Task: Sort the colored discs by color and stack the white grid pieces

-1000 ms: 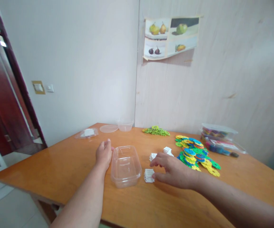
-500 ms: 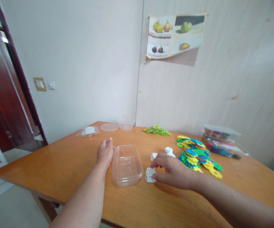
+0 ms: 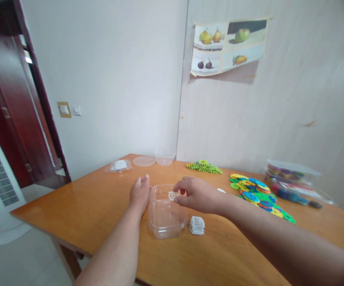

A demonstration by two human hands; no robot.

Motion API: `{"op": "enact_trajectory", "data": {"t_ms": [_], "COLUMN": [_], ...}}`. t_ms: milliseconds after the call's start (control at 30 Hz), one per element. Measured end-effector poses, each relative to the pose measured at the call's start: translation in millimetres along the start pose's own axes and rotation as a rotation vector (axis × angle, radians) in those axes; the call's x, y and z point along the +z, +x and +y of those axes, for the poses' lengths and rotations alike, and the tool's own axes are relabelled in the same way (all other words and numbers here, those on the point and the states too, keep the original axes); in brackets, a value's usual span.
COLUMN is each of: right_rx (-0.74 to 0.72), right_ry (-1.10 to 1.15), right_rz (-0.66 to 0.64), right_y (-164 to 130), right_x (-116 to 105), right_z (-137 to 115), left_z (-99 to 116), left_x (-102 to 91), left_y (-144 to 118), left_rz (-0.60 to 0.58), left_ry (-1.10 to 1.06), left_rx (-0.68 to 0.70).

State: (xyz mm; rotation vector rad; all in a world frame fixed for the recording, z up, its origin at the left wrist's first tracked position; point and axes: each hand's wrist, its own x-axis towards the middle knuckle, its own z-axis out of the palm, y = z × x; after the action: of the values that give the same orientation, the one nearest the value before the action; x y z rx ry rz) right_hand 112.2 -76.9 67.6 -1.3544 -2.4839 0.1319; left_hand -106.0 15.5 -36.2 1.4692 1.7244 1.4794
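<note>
My left hand (image 3: 140, 194) lies on its edge along the left side of a clear plastic container (image 3: 168, 218), fingers stretched out and seemingly touching its rim, not wrapped round it. Over the far part of that container, my right hand (image 3: 200, 194) pinches a small white lattice piece (image 3: 173, 196) between thumb and fingers. A stack of similar white lattice pieces (image 3: 197, 225) stands just right of the container. More white pieces (image 3: 221, 190) show behind my right wrist, mostly hidden by it.
Colourful notched discs (image 3: 257, 193) are heaped on the right, with filled clear boxes (image 3: 297, 184) beyond. Green pieces (image 3: 204, 167) lie at the back. An empty clear tub (image 3: 165, 159), a round lid (image 3: 144, 161) and another lid (image 3: 118, 165) sit at the back left of the wooden table (image 3: 106, 198).
My right hand has moved left from the white stacks to above the container, with a white lattice piece now in its fingers. The view has shifted left; my left hand stays beside the container.
</note>
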Motion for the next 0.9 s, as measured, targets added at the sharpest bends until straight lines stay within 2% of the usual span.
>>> {"op": "enact_trajectory", "data": {"t_ms": [133,267,400,533,633,767,900], "right_rx": [-0.033,-0.039,-0.021,-0.029,-0.021,0.003,0.024], "right_ry": [-0.179,-0.325,-0.358,-0.343,-0.316,-0.272,-0.198], "right_rz": [-0.154,-0.312,-0.366,-0.361,-0.324,-0.215,-0.077], "right_y": [33,52,61,64,63,54,30], "right_x": [11,23,36,41,38,23,3], "right_z": [-21,-37,-39,-34,-29,-22,-13], "left_z": [0,-3,-5,-5,-4,-2,-1], "left_x": [0.7,2.1,2.7,2.4,2.3,2.4,2.3], "left_y": [-1,-1,0,0,-1,-2,-2], "left_rz": [-0.001,-0.016,-0.019,-0.016,-0.020,-0.009,-0.008], "left_ry": [-0.042,-0.066,-0.049,-0.021,-0.019,-0.008,-0.020], "left_rx": [-0.009,-0.003,0.002,0.015,0.024,0.024,0.007]}}
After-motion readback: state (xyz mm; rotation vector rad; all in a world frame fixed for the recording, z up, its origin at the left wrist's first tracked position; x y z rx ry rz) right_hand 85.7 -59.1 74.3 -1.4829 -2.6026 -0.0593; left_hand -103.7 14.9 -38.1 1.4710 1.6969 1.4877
